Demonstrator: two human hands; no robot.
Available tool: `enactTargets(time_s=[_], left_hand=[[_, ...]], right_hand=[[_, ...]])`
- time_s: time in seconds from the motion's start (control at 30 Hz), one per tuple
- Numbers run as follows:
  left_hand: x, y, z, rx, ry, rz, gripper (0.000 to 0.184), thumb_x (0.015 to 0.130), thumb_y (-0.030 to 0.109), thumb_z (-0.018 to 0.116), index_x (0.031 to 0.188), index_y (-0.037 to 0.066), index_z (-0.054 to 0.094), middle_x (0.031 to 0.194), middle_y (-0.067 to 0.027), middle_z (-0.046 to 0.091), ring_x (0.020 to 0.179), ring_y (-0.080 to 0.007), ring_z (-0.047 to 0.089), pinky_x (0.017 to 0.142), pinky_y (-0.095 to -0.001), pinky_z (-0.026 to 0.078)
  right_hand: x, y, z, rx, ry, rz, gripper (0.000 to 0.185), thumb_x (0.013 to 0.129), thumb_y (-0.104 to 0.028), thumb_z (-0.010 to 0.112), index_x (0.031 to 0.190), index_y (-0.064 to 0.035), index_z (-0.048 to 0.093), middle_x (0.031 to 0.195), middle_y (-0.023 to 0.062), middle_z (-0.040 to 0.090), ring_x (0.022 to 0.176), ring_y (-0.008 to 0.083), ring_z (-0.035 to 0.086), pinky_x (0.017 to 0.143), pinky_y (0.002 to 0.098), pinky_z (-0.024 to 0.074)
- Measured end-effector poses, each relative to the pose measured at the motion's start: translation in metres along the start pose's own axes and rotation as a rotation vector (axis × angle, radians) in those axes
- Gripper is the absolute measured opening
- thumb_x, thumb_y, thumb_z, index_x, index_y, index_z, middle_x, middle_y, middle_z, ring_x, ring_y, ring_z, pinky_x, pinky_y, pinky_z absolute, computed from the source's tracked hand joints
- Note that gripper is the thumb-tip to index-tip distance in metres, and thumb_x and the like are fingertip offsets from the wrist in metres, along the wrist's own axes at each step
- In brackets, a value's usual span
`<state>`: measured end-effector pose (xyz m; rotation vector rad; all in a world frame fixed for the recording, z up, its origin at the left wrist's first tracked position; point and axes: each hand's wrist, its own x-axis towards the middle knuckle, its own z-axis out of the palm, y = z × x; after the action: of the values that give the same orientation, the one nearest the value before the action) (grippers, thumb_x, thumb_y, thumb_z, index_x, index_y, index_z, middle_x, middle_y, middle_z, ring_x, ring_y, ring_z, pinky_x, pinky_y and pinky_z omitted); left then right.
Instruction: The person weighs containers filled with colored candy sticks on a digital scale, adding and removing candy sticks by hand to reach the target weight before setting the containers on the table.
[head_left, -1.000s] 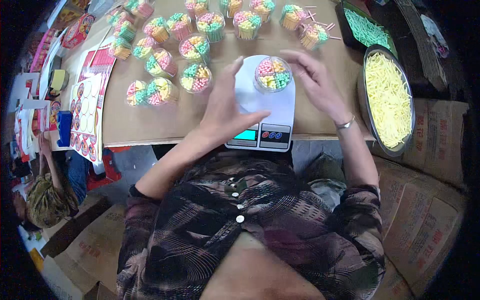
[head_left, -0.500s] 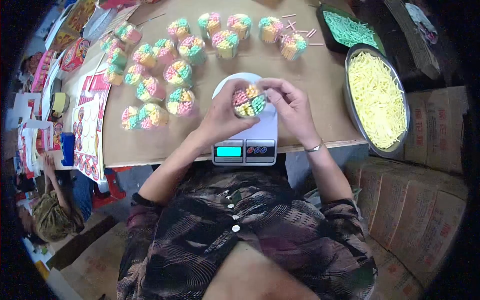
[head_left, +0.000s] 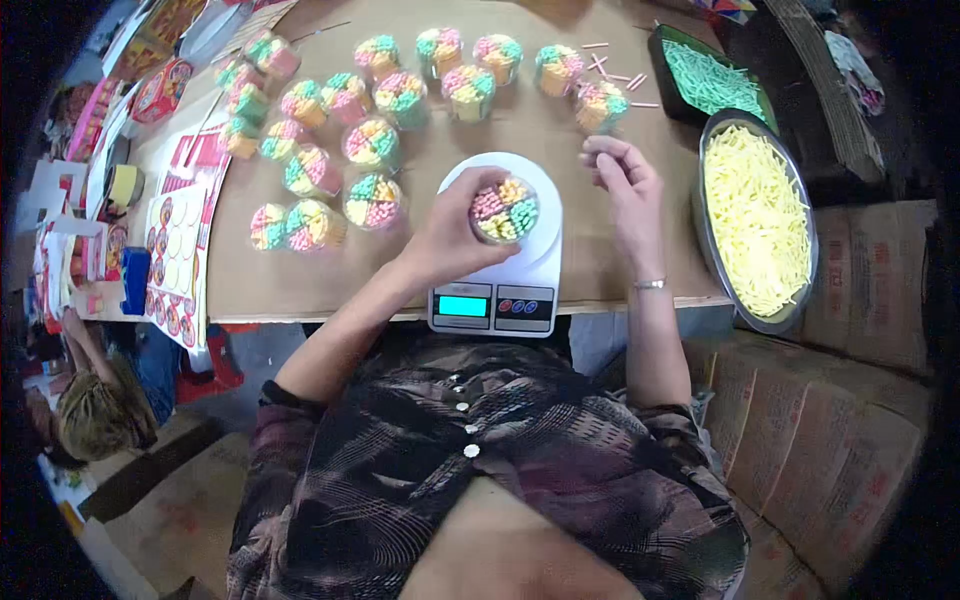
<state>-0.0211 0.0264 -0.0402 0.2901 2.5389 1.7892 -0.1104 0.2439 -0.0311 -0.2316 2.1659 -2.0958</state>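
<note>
My left hand [head_left: 455,230] is wrapped round a clear cup of candy sticks [head_left: 504,210], whose pink, orange, green and yellow stick ends face up. Beneath it is a white kitchen scale [head_left: 545,262] with a lit display; whether the cup touches its platform I cannot tell. My right hand [head_left: 628,185] is in the air to the right of the scale, thumb and fingertips drawn together. Anything between them is too small to make out. Just beyond those fingers stands another filled cup [head_left: 602,105], with loose pink sticks [head_left: 636,82] lying beside it.
Several filled cups [head_left: 371,143] stand across the left and back of the cardboard-covered table [head_left: 420,290]. At right are a bowl of yellow sticks [head_left: 757,220] and a black tray of green sticks [head_left: 710,80]. Sticker sheets [head_left: 176,255] lie left. Another person [head_left: 105,405] is at far left.
My right hand has left the cup and moved right and away from me, toward the loose pink sticks. My left hand keeps hold of the cup above the scale. The view has shifted slightly.
</note>
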Motion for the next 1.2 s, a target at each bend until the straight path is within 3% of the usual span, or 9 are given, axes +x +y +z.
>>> enactTargets(time_s=[0.17, 0.23, 0.37, 0.53, 0.67, 0.87, 1.0, 1.2], left_hand=[[-0.001, 0.003, 0.010, 0.175, 0.255, 0.180, 0.068, 0.064, -0.001, 0.074, 0.124, 0.003, 0.042, 0.113, -0.0127, 0.054, 0.099, -0.0214, 0.057, 0.086, -0.0311, 0.048], [-0.004, 0.005, 0.008, 0.166, 0.248, 0.165, 0.068, 0.064, -0.001, 0.074, 0.123, 0.003, 0.042, 0.112, -0.0126, 0.054, 0.099, -0.0216, 0.057, 0.086, -0.0312, 0.048], [-0.008, 0.012, 0.003, 0.132, 0.260, 0.135, 0.068, 0.063, 0.001, 0.075, 0.122, 0.002, 0.043, 0.109, -0.0122, 0.054, 0.098, -0.0222, 0.057, 0.086, -0.0315, 0.048], [-0.016, 0.020, -0.014, 0.140, 0.101, 0.124, 0.068, 0.062, 0.003, 0.077, 0.121, 0.003, 0.043, 0.105, -0.0110, 0.054, 0.097, -0.0225, 0.058, 0.086, -0.0317, 0.048], [-0.024, 0.025, -0.016, 0.256, 0.187, 0.079, 0.065, 0.063, 0.004, 0.077, 0.119, 0.003, 0.045, 0.104, -0.0100, 0.055, 0.095, -0.0215, 0.057, 0.084, -0.0312, 0.048], [-0.020, 0.037, -0.017, 0.422, 0.197, 0.017, 0.061, 0.061, 0.005, 0.076, 0.116, 0.003, 0.050, 0.102, -0.0090, 0.056, 0.092, -0.0222, 0.056, 0.081, -0.0319, 0.047], [0.001, 0.079, -0.025, 0.641, 0.114, 0.138, 0.058, 0.058, 0.007, 0.075, 0.112, 0.004, 0.053, 0.099, -0.0086, 0.056, 0.088, -0.0246, 0.055, 0.077, -0.0335, 0.046], [0.006, 0.055, -0.021, 0.680, 0.059, 0.068, 0.059, 0.055, 0.009, 0.075, 0.110, 0.005, 0.053, 0.097, -0.0089, 0.056, 0.086, -0.0265, 0.054, 0.076, -0.0349, 0.046]], right_hand=[[-0.060, -0.024, 0.043, 0.181, -0.197, 0.107, 0.034, 0.091, 0.000, 0.045, 0.123, 0.0023, 0.055, 0.114, 0.0110, 0.060, 0.100, 0.0150, 0.057, 0.087, 0.0276, 0.0473], [-0.068, -0.020, 0.050, 0.272, -0.216, 0.120, 0.039, 0.093, -0.003, 0.045, 0.132, 0.0013, 0.049, 0.125, 0.0107, 0.056, 0.109, 0.0144, 0.054, 0.091, 0.0252, 0.0445], [-0.072, -0.024, 0.054, 0.346, -0.215, 0.183, 0.039, 0.094, -0.003, 0.045, 0.132, 0.0018, 0.049, 0.127, 0.0110, 0.056, 0.112, 0.0152, 0.053, 0.094, 0.0257, 0.0430], [-0.077, -0.028, 0.060, 0.460, -0.225, 0.210, 0.040, 0.094, -0.002, 0.043, 0.134, 0.0028, 0.046, 0.131, 0.0115, 0.053, 0.115, 0.0158, 0.052, 0.096, 0.0261, 0.0424], [-0.083, -0.028, 0.072, 0.571, -0.225, 0.217, 0.041, 0.094, -0.001, 0.041, 0.135, 0.0037, 0.043, 0.134, 0.0119, 0.050, 0.117, 0.0164, 0.051, 0.097, 0.0268, 0.0420], [-0.080, -0.018, 0.079, 0.689, -0.203, 0.281, 0.042, 0.094, 0.000, 0.041, 0.135, 0.0050, 0.041, 0.134, 0.0118, 0.049, 0.115, 0.0163, 0.052, 0.098, 0.0270, 0.0429], [-0.075, -0.032, 0.068, 0.838, -0.185, 0.280, 0.040, 0.094, 0.000, 0.041, 0.134, 0.0066, 0.042, 0.132, 0.0131, 0.051, 0.112, 0.0150, 0.054, 0.097, 0.0250, 0.0449], [-0.068, -0.013, 0.066, 0.851, -0.121, 0.429, 0.037, 0.094, 0.000, 0.040, 0.131, 0.0059, 0.045, 0.125, 0.0128, 0.053, 0.111, 0.0153, 0.053, 0.095, 0.0254, 0.0451]])
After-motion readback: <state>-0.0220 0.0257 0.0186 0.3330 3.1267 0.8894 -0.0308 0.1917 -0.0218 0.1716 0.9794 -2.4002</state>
